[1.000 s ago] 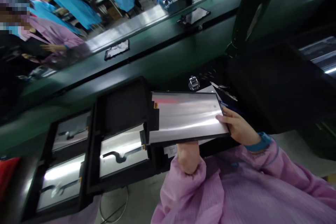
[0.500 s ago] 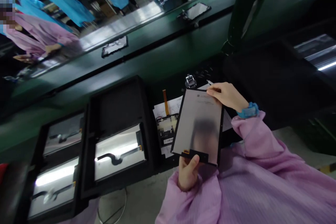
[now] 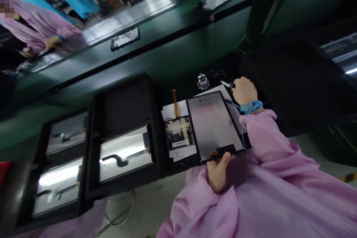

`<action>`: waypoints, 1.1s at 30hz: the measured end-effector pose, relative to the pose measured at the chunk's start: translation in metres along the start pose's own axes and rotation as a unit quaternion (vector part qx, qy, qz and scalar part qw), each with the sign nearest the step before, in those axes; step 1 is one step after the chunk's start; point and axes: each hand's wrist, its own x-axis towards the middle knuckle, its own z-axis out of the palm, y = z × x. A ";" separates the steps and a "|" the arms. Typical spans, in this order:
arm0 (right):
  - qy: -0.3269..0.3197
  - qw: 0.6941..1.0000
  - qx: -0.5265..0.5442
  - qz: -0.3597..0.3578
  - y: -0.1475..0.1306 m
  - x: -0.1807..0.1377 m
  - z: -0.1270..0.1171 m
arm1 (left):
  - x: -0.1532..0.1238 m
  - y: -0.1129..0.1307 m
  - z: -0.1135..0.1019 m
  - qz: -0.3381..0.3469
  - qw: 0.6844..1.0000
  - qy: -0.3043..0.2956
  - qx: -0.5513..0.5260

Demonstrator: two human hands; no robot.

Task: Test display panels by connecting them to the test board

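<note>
Head view — we've laid the panel flat now; left hand pinches its near edge, right hand let go — curled on a pen.

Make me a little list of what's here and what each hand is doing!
left hand: holds the near edge of the panel
right hand: by a pen, at the panel's far corner; whether it holds it is unclear
panel: flat, dark, over papers
beside it: circuit board with orange ribbon
trays: black, shiny panels inside
behind: conveyor, workers in blue and pink coats
</note>
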 end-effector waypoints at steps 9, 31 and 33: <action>0.073 0.996 0.054 0.024 -0.003 -0.005 0.001 | -0.008 0.035 -0.008 -0.159 0.980 -0.123 0.011; -0.223 0.701 0.677 0.000 -0.032 -0.042 -0.018 | 0.004 0.067 -0.034 -0.382 0.877 -0.230 -0.176; -0.269 0.696 0.666 0.013 -0.032 -0.046 -0.017 | 0.000 0.069 -0.034 -0.379 0.879 -0.249 -0.147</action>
